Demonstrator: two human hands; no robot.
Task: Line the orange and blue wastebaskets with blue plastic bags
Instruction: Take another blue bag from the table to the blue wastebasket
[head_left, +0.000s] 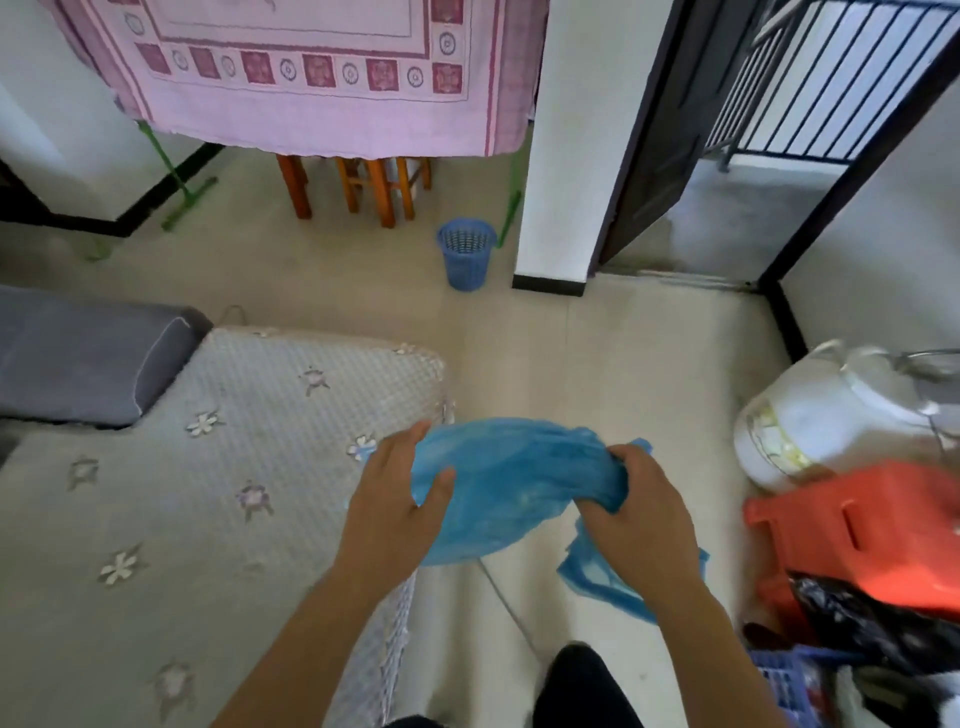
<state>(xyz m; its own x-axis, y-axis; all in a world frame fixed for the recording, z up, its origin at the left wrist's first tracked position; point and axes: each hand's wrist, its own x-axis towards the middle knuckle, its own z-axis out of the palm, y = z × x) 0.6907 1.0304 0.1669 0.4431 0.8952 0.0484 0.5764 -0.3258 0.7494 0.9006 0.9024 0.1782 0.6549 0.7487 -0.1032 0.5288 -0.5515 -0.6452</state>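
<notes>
Head view: left hand and right hand pinch the blue bag.

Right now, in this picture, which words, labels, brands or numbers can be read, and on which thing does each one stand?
No text can be read in this view.
White jug: its label carries print, too blurred to read.
Pink cloth: only square and round patterns, no letters.
Blue plastic bag and blue wastebasket: no print visible.
</notes>
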